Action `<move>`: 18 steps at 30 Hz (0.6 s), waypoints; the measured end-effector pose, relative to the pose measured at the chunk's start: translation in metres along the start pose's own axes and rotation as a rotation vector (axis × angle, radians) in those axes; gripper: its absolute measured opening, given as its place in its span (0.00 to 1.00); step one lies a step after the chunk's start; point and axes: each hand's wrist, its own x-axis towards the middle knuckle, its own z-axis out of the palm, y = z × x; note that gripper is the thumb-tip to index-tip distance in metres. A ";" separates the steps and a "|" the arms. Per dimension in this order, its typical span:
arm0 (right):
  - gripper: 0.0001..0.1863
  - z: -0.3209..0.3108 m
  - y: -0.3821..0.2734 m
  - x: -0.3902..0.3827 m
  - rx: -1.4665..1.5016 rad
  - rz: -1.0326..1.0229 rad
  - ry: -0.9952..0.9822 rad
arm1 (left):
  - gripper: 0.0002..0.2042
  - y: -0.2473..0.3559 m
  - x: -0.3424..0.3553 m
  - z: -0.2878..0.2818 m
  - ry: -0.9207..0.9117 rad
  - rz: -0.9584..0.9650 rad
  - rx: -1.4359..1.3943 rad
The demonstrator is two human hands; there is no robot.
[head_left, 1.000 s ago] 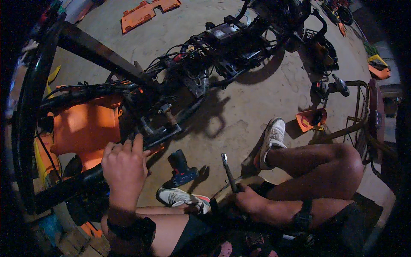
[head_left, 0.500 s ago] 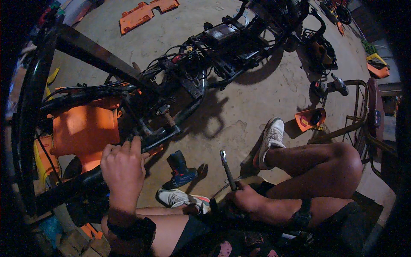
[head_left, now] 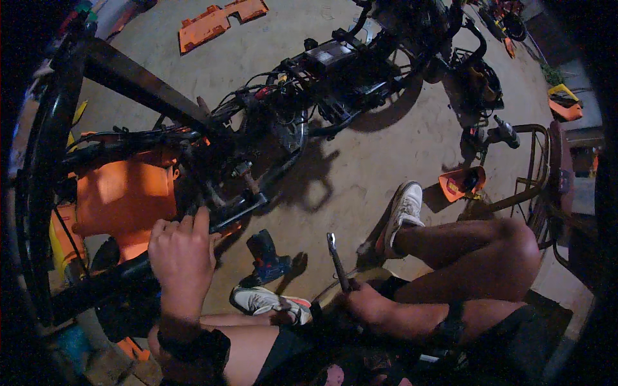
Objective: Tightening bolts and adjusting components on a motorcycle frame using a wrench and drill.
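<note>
My left hand (head_left: 183, 257) lies over the black frame tube (head_left: 116, 280) of a stripped vehicle, next to an orange plastic panel (head_left: 125, 199). Its fingers are curled over the tube, the index finger straighter, and the fingertips are partly hidden. Just beyond them is a short black bar (head_left: 239, 215) with a bolt (head_left: 243, 168) near it. In my right hand (head_left: 370, 301), over my lap, a ratchet wrench (head_left: 337, 260) is held by its handle, its head pointing up and away. Nothing is on the wrench head that I can make out.
A cordless power tool (head_left: 266, 257) stands on the floor by my left shoe (head_left: 267, 302). Another power tool (head_left: 505, 132) and an orange part (head_left: 462, 182) lie to the right, near a metal-framed chair (head_left: 547, 167). Loose wiring (head_left: 257, 90) runs along the frame. An orange panel (head_left: 219, 26) lies far back.
The whole view has shifted slightly. My left hand stays at the frame tube, and my right hand still holds the ratchet wrench in nearly the same pose.
</note>
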 end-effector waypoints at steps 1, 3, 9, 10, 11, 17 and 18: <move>0.11 0.001 0.000 0.000 -0.013 -0.033 -0.002 | 0.19 0.000 0.000 0.002 0.036 0.018 0.004; 0.11 -0.002 0.014 0.003 -0.060 -0.136 -0.038 | 0.19 0.003 0.004 0.008 0.053 0.035 -0.034; 0.13 0.021 -0.043 -0.048 -0.098 -0.175 -0.417 | 0.18 -0.020 -0.013 -0.006 0.003 -0.013 0.019; 0.14 0.027 -0.061 -0.067 -0.078 -0.092 -0.433 | 0.18 -0.024 -0.017 -0.007 -0.007 -0.024 0.029; 0.15 0.023 -0.069 -0.070 -0.026 0.012 -0.375 | 0.18 -0.014 -0.006 0.016 -0.006 0.004 -0.023; 0.22 0.012 -0.067 -0.129 0.198 -0.237 -0.631 | 0.16 0.000 0.005 0.014 0.048 0.038 -0.038; 0.25 0.008 -0.065 -0.134 0.170 -0.371 -0.601 | 0.15 0.002 0.007 0.015 0.062 0.046 -0.046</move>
